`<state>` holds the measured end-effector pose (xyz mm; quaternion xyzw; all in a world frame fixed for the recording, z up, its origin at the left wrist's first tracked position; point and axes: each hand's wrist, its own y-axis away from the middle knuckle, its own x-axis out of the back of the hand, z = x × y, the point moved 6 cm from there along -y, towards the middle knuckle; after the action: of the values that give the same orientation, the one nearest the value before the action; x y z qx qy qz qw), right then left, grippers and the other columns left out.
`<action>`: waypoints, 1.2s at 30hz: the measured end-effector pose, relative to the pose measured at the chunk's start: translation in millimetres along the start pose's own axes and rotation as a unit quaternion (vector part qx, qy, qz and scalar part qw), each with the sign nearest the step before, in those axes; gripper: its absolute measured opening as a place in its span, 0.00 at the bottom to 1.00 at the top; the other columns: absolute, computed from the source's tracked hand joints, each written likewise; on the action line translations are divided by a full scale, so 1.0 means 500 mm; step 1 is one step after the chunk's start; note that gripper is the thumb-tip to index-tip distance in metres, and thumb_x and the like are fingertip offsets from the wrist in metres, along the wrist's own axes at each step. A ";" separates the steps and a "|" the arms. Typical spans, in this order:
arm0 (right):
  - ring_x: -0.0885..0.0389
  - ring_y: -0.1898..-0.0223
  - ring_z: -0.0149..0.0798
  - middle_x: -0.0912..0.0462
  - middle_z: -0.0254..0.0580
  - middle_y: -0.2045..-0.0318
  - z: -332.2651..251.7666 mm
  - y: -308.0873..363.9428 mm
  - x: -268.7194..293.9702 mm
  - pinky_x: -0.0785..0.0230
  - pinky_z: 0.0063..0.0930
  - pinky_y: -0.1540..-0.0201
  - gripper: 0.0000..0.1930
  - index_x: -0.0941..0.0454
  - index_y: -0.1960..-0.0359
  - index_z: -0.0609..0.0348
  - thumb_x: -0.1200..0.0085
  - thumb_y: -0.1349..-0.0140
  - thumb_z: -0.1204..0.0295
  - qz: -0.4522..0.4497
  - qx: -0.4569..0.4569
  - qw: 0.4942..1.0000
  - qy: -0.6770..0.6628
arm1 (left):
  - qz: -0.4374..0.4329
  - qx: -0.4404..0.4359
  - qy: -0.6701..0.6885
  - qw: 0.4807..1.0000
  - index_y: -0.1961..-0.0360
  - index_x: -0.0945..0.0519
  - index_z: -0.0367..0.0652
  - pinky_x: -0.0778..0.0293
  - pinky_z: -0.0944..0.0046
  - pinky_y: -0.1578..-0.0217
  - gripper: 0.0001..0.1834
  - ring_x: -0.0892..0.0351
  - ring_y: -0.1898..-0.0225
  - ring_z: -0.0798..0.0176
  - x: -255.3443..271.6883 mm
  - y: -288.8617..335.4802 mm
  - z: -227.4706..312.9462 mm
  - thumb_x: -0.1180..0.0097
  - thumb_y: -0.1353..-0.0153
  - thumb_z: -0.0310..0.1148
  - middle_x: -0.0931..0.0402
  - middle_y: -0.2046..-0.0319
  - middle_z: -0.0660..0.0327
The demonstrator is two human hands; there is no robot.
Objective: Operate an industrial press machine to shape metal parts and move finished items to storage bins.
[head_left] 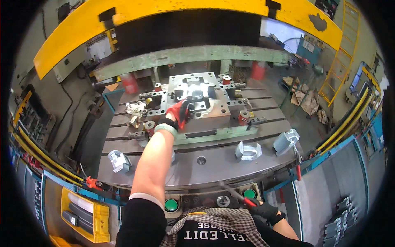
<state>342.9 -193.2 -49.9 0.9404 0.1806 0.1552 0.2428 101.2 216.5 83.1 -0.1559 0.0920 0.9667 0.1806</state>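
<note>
My left hand, in a red and black glove, reaches over the near left edge of the metal die on the press bed. Its fingers are dark against the die, and whether they hold anything is unclear. A shiny rounded metal piece sits in the middle of the die. Low at the right, my right hand, in a black glove, is closed around a red-handled metal tool. The tool's far end points up and left above the control panel, slightly blurred.
Grey metal parts stand along the slotted bed's front. Red-handled pliers hang at its right edge. Green buttons flank the panel. A yellow crate stands left; a yellow beam spans overhead.
</note>
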 end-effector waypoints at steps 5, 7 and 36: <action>0.28 0.59 0.28 0.25 0.33 0.58 -0.002 -0.018 0.079 0.33 0.25 0.57 0.24 0.36 0.41 0.59 0.51 0.38 0.65 0.220 0.142 0.958 -0.117 | 0.003 0.048 0.060 0.997 0.78 0.28 0.54 0.46 0.72 0.88 0.18 0.39 0.88 0.73 0.020 -0.024 -0.026 0.55 0.37 0.51 0.34 0.87 0.71; 0.28 0.63 0.27 0.24 0.34 0.61 -0.036 -0.040 0.104 0.33 0.24 0.61 0.23 0.35 0.42 0.59 0.52 0.38 0.66 0.272 0.155 0.944 -0.101 | -0.035 0.045 0.054 0.997 0.71 0.25 0.50 0.41 0.74 0.85 0.17 0.34 0.83 0.72 0.031 -0.030 -0.023 0.55 0.36 0.51 0.30 0.81 0.69; 0.31 0.78 0.25 0.29 0.34 0.76 -0.056 -0.055 0.136 0.35 0.22 0.76 0.19 0.35 0.44 0.61 0.58 0.37 0.72 0.402 0.158 0.900 -0.063 | -0.100 0.084 0.129 0.983 0.61 0.24 0.51 0.37 0.71 0.82 0.11 0.31 0.80 0.71 0.018 -0.036 -0.020 0.52 0.36 0.44 0.26 0.77 0.68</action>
<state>385.2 -131.3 -26.5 0.9669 -0.2061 0.1495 0.0187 102.8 233.5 68.5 -0.2723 0.1792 0.9043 0.2757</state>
